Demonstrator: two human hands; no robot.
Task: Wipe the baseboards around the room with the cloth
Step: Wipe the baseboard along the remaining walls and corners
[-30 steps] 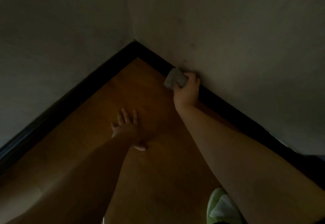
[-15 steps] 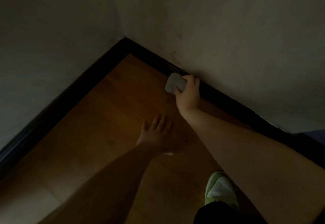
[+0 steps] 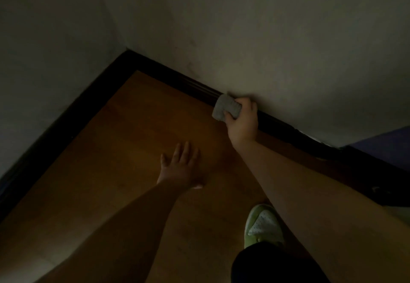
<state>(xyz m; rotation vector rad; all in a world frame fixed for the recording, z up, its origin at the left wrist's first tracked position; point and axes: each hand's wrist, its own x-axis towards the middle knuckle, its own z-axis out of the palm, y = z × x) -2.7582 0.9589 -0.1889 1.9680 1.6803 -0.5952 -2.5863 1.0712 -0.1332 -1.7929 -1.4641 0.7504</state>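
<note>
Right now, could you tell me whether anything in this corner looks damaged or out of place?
Only faint dark smudges on the wall above the baseboard stand out. The right hand holds the cloth against it as expected.

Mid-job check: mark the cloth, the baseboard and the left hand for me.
cloth (image 3: 224,107): head view, on the grey wad's exposed face.
baseboard (image 3: 184,84): head view, on the dark strip under the right wall.
left hand (image 3: 180,167): head view, on its back.

Matt grey cloth (image 3: 225,107), glossy dark baseboard (image 3: 182,82)
</note>
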